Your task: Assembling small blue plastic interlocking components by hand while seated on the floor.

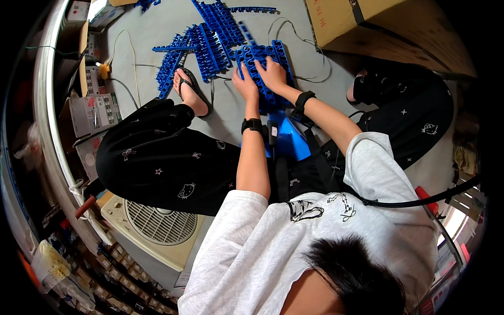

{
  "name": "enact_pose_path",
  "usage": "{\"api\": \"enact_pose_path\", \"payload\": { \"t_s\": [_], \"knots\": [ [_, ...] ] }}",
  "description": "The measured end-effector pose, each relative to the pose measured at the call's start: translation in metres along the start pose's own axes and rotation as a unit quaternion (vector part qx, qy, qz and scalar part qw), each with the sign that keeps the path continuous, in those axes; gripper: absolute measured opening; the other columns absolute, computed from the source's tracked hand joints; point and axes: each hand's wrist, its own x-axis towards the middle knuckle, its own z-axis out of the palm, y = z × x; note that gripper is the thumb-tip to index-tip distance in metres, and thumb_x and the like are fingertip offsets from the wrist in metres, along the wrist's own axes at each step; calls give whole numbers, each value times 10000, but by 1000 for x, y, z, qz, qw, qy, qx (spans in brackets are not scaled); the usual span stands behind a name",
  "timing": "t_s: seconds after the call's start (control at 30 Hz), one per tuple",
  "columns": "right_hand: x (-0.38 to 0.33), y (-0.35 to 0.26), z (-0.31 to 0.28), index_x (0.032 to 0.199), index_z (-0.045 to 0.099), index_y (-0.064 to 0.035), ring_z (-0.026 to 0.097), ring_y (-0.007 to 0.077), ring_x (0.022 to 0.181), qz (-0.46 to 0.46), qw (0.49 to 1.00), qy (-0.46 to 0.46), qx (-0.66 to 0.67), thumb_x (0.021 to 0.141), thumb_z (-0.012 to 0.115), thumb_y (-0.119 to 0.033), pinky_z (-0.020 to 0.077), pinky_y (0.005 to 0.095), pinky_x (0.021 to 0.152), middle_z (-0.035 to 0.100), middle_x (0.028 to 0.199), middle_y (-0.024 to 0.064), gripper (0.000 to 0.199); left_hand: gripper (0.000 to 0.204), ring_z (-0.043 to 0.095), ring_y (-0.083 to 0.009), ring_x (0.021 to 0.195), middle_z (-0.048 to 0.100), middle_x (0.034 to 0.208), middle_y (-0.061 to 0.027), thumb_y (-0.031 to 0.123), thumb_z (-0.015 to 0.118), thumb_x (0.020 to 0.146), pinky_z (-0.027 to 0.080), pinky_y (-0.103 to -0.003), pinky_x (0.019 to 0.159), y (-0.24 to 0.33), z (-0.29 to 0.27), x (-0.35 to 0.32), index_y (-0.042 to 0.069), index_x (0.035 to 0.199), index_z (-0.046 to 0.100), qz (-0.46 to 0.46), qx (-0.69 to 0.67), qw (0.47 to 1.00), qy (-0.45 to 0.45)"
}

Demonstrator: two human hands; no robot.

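I see open grey floor (157, 31) left of the blue plastic strips (210, 39). A cardboard box (357, 21) blocks the right; thin cables (310, 58) cross between. A sandalled foot (190, 90) narrows my near-left approach.

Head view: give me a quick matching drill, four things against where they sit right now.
1. blue plastic grid panel
2. brown cardboard box
3. cream fan grille
4. black sandal

a. on the foot
b. top right on the floor
c. under both hands, left hand and right hand
d. lower left by the knee

Pairs: 1-c, 2-b, 3-d, 4-a
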Motion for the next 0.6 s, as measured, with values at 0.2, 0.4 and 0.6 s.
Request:
{"api": "enact_pose_path", "payload": {
  "t_s": [0.2,0.4,0.6],
  "knots": [
    [7,-22,11,751,554,38,526,196,550,-85,919,-327,204,782,545,-288,408,318,516,562,609,131,328,558,607,-254,770,612,888,-192,480,252,901,430,-257,584,43,-10,43,-31,1004,451,-154,-330,931,-21],
    [4,-30,20,777,497,-12,415,99,452,-21,844,-436,311,834,457,-283,323,235,408,462,571,17,280,525,542,-214,570,531,658,-112,486,310,893,488,-297,509,52,-34,49,-10,851,477,-187,-364,911,47],
    [21,-38,28,807,505,-27,426,94,524,-183,857,-443,192,848,412,-277,329,235,444,464,626,27,270,447,460,-172,477,469,595,-66,430,335,906,389,-257,433,58,-51,52,8,850,469,-199,-411,886,76]
  ]
}}
